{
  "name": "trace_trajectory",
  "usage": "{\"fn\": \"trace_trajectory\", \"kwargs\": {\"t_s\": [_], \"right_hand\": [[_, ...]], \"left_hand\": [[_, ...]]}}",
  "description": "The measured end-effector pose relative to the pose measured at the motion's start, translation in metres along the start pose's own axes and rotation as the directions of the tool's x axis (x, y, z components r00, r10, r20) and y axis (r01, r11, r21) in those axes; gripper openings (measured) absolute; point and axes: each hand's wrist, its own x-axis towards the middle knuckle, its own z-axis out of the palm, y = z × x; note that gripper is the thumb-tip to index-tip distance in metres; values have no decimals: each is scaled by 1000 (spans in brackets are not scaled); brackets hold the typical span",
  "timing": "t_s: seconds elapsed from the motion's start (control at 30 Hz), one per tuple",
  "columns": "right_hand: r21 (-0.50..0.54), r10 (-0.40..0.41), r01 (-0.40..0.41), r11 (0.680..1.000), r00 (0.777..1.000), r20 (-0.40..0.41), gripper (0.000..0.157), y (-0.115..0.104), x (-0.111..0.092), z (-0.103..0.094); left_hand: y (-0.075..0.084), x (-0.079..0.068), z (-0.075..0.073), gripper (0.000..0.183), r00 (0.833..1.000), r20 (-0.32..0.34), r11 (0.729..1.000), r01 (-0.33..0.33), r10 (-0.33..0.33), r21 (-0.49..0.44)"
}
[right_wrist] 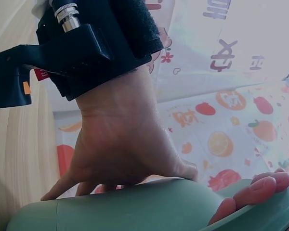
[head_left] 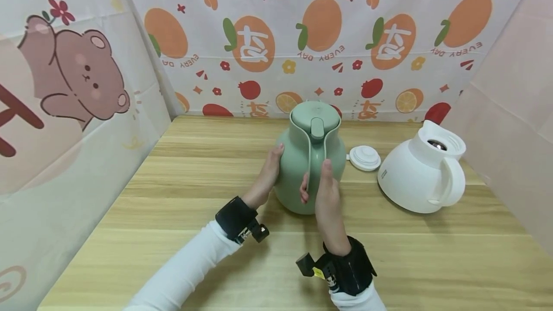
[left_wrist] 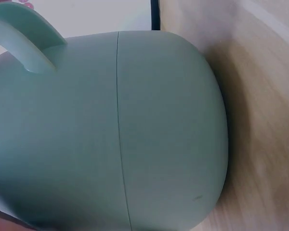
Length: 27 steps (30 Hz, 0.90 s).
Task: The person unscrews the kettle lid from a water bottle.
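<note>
A green thermos jug (head_left: 291, 181) stands upright on the wooden table, its lid on and its handle facing me. My right hand (head_left: 329, 205) grips that handle, thumb lying up along it and fingers (right_wrist: 262, 190) curled through the loop. Against the jug's left side rests my left hand (head_left: 269, 172); the right wrist view shows its fingers spread over the curved body. The left wrist view is filled by the jug's lower body (left_wrist: 168, 130), with a seam around it and the wood beside its base.
A white thermos jug (head_left: 403, 176) with its mouth uncovered stands to the right. Between the two jugs lies a round white lid (head_left: 365, 157) on the table (head_left: 181, 186). Fruit-printed cloth (head_left: 276, 28) hangs behind, and a bear-printed cloth (head_left: 86, 76) closes off the left side.
</note>
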Motion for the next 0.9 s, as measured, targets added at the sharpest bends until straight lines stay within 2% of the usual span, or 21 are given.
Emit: {"fn": "trace_trajectory", "kwargs": {"t_s": [0.17, 0.27, 0.4, 0.5, 0.57, 0.6, 0.63, 0.67, 0.7, 0.77, 0.8, 0.83, 0.87, 0.9], "right_hand": [[-8, -54, 54, 999, 998, -17, 64, 6, 1, 0], [4, -95, 95, 995, 995, -21, 64, 11, 2, -1], [83, -156, 150, 985, 985, 69, 62, 19, 10, -5], [171, -180, 147, 974, 964, 197, 61, 24, 15, -9], [192, -185, 139, 972, 950, 250, 61, 26, 17, -11], [192, -187, 139, 972, 947, 263, 62, 27, 17, -11], [186, -191, 144, 972, 945, 265, 62, 27, 16, -11], [177, -194, 151, 973, 946, 259, 62, 27, 16, -10], [167, -194, 156, 974, 949, 249, 63, 28, 15, -10], [156, -195, 162, 974, 954, 227, 62, 28, 14, -8], [157, -190, 158, 975, 957, 219, 62, 28, 14, -8], [158, -183, 151, 976, 960, 213, 62, 28, 13, -8], [160, -173, 141, 977, 962, 209, 62, 28, 13, -7], [162, -169, 137, 977, 964, 206, 61, 28, 13, -7]], "left_hand": [[1, 0, -6, 73, 996, 53, 998, 67, -66, -15], [2, 2, -8, 75, 994, 79, 997, 75, -73, -24], [4, 3, -8, 72, 994, 91, 998, 65, -65, -3], [8, 3, -10, 71, 999, 50, 999, 5, -3, -36], [14, 4, -11, 73, 992, 27, 990, -118, 121, -71], [19, 6, -12, 75, 977, 22, 976, -209, 211, -67], [25, 8, -13, 78, 948, 31, 948, -316, 318, -46], [32, 10, -13, 81, 904, 50, 905, -426, 426, -6], [41, 12, -14, 81, 837, 96, 838, -544, 538, 39], [61, 18, -15, 81, 686, 230, 667, -727, 690, 163], [71, 21, -16, 81, 617, 313, 572, -787, 723, 230], [82, 24, -16, 79, 560, 400, 488, -829, 726, 274], [91, 26, -17, 75, 519, 483, 416, -855, 705, 311], [99, 29, -17, 71, 492, 563, 360, -870, 664, 337]]}}
